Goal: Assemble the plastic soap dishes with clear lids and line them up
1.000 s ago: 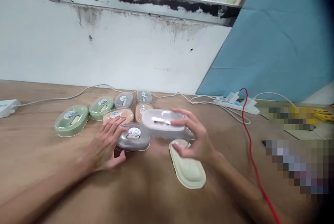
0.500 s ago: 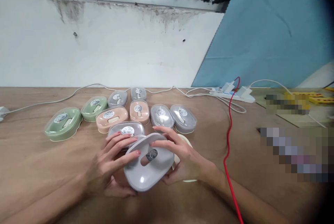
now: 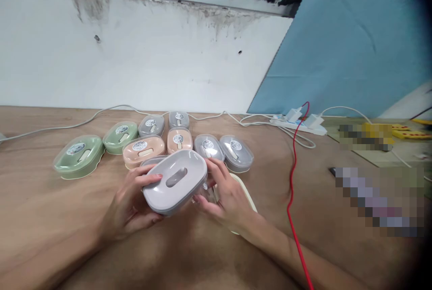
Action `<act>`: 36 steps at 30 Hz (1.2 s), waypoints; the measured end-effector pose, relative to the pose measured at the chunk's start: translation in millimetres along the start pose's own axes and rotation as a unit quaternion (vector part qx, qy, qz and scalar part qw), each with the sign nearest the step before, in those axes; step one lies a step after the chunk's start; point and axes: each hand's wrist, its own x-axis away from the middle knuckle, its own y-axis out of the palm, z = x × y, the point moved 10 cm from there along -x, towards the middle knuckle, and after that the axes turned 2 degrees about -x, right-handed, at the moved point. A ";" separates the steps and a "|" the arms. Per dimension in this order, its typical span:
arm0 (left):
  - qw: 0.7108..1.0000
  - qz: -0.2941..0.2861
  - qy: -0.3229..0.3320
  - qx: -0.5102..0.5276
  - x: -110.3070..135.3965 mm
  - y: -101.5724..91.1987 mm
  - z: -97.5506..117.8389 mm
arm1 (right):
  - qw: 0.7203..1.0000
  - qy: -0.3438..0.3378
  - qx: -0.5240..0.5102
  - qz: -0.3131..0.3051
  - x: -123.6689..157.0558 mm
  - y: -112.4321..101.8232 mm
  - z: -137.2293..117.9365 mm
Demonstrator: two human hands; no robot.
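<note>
A grey oval plastic lid with a long slot point(image 3: 177, 176) is held tilted above the table. My left hand point(image 3: 131, 200) closes on its left side, thumb and fingers gripping the edge. My right hand point(image 3: 224, 191) is at its right end, curled around a clear plastic cover point(image 3: 201, 192), mostly hidden behind the fingers and the grey lid. Just behind lies a grey box with a clear top point(image 3: 153, 160), largely covered by the held lid. A cream-coloured piece point(image 3: 248, 193) shows partly from under my right hand.
Two green boxes point(image 3: 79, 157) sit at left. Peach boxes point(image 3: 144, 151) and several grey boxes point(image 3: 236, 152) stand behind my hands. A red cable point(image 3: 293, 182) runs down the right from a white power strip point(image 3: 313, 129). Blurred items point(image 3: 374, 200) lie far right.
The grey lid has moved up and left and turned flatter, its slot now showing dark grey inside. My right hand has slipped off its top to the right end, at the clear cover.
</note>
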 end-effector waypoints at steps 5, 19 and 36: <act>0.999 -0.007 -0.039 -0.004 0.9 2.7 -12.6 | 0.997 -0.007 0.081 0.008 -7.3 -7.7 -0.8; 0.996 -0.014 -0.072 -0.040 -0.1 7.8 -20.6 | 0.909 0.195 0.255 -0.266 19.0 -26.1 67.1; 0.984 0.017 0.151 -0.097 1.1 2.3 41.2 | 0.980 -0.061 -0.036 -0.186 4.7 -6.7 -1.1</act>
